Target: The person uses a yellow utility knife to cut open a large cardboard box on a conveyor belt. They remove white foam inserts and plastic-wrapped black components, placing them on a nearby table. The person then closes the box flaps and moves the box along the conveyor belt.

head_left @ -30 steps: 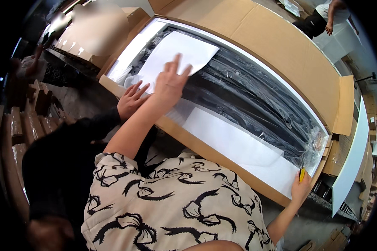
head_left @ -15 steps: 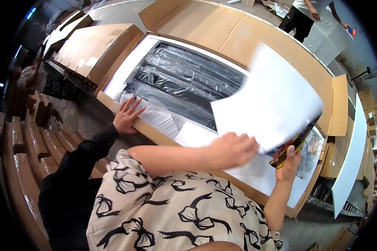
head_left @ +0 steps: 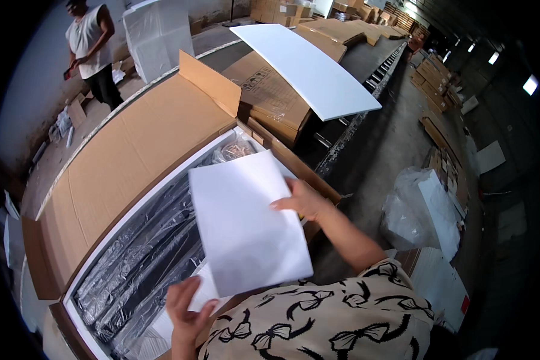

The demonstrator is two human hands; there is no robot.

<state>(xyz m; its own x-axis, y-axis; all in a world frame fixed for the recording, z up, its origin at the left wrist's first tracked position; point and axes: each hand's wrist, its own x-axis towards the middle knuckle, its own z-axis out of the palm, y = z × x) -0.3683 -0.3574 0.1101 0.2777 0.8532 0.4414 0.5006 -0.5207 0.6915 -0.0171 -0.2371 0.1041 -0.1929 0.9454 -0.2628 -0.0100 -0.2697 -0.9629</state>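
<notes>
My right hand (head_left: 306, 201) grips a white sheet (head_left: 246, 222) at its right edge, thumb on top and fingers hidden underneath. A bit of yellow shows by that hand; most of what it belongs to is hidden. The sheet lies tilted above an open cardboard box (head_left: 126, 156) with a white foam rim (head_left: 162, 175). My left hand (head_left: 186, 306) is open near the sheet's lower left corner, thumb and fingers apart with nothing between them. Inside the box are long dark parts (head_left: 144, 258) wrapped in clear plastic. A clear bag of small parts (head_left: 233, 149) lies at the box's far end.
A white panel (head_left: 309, 69) rests across a closed carton (head_left: 267, 90) on a roller conveyor (head_left: 381, 75). Clear plastic film (head_left: 405, 207) and flat boards (head_left: 435, 276) lie to the right. Another person (head_left: 93, 51) stands at the far left, beyond the box.
My view has swung to the right. The sheet has come down flatter over the box, and my left hand has moved away from my right. The black-sleeved hand on the box edge is out of view.
</notes>
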